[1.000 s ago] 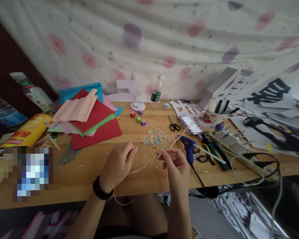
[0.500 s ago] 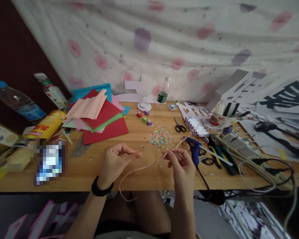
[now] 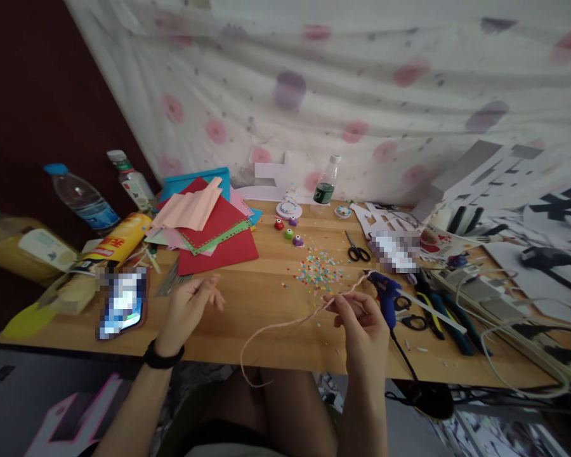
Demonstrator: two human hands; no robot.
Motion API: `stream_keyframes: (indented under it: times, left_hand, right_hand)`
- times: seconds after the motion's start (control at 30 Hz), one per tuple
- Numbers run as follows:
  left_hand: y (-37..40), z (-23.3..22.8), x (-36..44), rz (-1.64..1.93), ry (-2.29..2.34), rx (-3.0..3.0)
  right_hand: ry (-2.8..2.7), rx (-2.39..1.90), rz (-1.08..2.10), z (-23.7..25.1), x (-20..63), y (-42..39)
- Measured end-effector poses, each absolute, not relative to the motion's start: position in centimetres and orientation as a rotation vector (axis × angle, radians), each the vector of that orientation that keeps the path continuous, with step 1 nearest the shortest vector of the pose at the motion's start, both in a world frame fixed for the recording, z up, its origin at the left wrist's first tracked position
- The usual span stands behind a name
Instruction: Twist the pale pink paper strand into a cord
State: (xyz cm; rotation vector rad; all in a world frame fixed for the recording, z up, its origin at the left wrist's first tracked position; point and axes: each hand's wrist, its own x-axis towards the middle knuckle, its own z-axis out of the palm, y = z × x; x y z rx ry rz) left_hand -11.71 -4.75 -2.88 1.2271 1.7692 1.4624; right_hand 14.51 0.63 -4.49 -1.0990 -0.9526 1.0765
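**Craft desk w/ cord in hand**

Long light-wood tabletop (image 3: 266, 317) runs L to R, backed by a hanging white cloth w/ pink & purple blotches (image 3: 361, 95); dark maroon wall (image 3: 28, 95) at far L. Right hand (image 3: 361, 317) pinches a thin pale-pink twisted paper cord (image 3: 285, 324) between thumb & fingers; cord runs up-right toward the blue hot-glue gun (image 3: 385, 293) and loops down-left over the table's near edge. Left hand (image 3: 188, 308), black band at wrist, is loosely open, fingers half curled, holding nothing, well apart from cord, hovering above the tabletop.

Back L: fanned stack of red, pink, green & blue paper sheets (image 3: 209, 228); beside it a yellow tube-shaped pack (image 3: 118, 238) & clear plastic water bottles (image 3: 83, 200). Mid: scatter of multicolour paper confetti dots (image 3: 318, 274), small black-handled scissors (image 3: 358, 251), small clear bottle w/ green label (image 3: 327, 184). R side: pliers w/ dark handles (image 3: 445, 314), white power strip & grey cables (image 3: 495, 304).
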Motion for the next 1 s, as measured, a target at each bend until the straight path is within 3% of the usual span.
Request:
stream_keyframes:
  times: [0.43,0.57,0.73,0.9,1.0]
  left_hand:
    - [-4.8,-5.3,-11.8,1.451,1.683,1.209]
    - [-8.0,-6.3,-15.1,1.334,2.226,1.454]
    - [-13.7,-8.0,-18.9,1.397,2.758,1.258]
    - [-16.7,-10.5,-20.0,0.852,3.237,1.333]
    - [-16.1,-11.3,-20.8,0.802,3.185,1.338]
  right_hand:
    - [-0.943,-1.079,1.115,-4.5,14.8,0.3]
    - [-0.950,-1.090,1.103,-4.8,15.0,0.5]
    - [-0.962,-1.116,1.099,-4.9,15.0,0.6]
    - [-0.954,-1.108,1.102,-4.8,15.0,0.5]
    - [-0.966,-1.115,1.099,-4.7,15.1,0.6]
